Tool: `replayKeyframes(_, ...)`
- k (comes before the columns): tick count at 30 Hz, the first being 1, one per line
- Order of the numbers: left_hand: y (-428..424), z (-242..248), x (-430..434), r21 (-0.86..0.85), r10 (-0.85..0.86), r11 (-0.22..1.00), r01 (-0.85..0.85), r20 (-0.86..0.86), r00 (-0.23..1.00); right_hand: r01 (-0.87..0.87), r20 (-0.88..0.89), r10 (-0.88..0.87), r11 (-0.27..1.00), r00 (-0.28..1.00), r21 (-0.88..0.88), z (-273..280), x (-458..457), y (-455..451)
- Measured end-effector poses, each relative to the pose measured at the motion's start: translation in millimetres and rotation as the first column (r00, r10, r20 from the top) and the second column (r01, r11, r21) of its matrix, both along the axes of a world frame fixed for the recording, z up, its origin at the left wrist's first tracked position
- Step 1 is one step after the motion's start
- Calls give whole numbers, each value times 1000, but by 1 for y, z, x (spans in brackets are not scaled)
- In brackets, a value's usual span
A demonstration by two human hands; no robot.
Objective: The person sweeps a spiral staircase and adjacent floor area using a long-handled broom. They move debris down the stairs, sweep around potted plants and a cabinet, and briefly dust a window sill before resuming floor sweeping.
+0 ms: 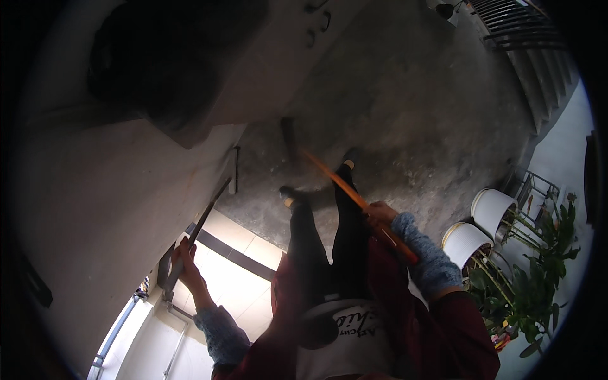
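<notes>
My left hand (188, 266) is wrapped around a dark, slim pole (209, 213) that slants down toward the floor beside the wall. Close to its far end is a narrow, dark-edged flat piece (234, 169), possibly a dustpan; whether they join is unclear. My right hand (381, 213) grips an orange pole (349, 190) that crosses in front of my right leg. Beyond its far tip, a blurred dark shape (288, 134) lies on the floor and looks like a broom head. The pole's near end sticks out behind my right wrist.
A pale wall (114, 190) runs along the left, with a large dark object (156, 57) above. Two white plant pots (491, 209) with leafy plants stand right. Concrete stairs (534, 85) with a dark railing rise at upper right. Bright floor tiles (232, 285) begin behind the concrete floor (403, 118).
</notes>
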State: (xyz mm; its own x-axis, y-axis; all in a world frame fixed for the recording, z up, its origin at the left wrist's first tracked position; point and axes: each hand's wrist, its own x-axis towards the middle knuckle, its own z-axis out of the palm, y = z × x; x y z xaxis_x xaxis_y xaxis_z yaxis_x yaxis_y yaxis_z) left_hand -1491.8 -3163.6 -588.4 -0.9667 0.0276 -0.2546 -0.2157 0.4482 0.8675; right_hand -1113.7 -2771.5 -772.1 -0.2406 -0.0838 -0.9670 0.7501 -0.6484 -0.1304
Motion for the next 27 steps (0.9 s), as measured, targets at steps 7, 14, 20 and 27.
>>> replayKeyframes(7,46,-62,-69,120,-181,977,174,52,982,-532,47,735,443,676,721,-27,-19,174)
replayKeyframes(14,106,-111,-159,165,-167,976,140,164,972,-537,319,448,537,835,651,56,-27,227)
replayKeyframes(20,127,-99,-204,333,-204,937,109,264,943,-462,176,427,823,887,332,93,25,162)
replayKeyframes(27,129,-132,-216,196,-278,950,242,186,942,-589,300,510,743,806,320,37,45,219)
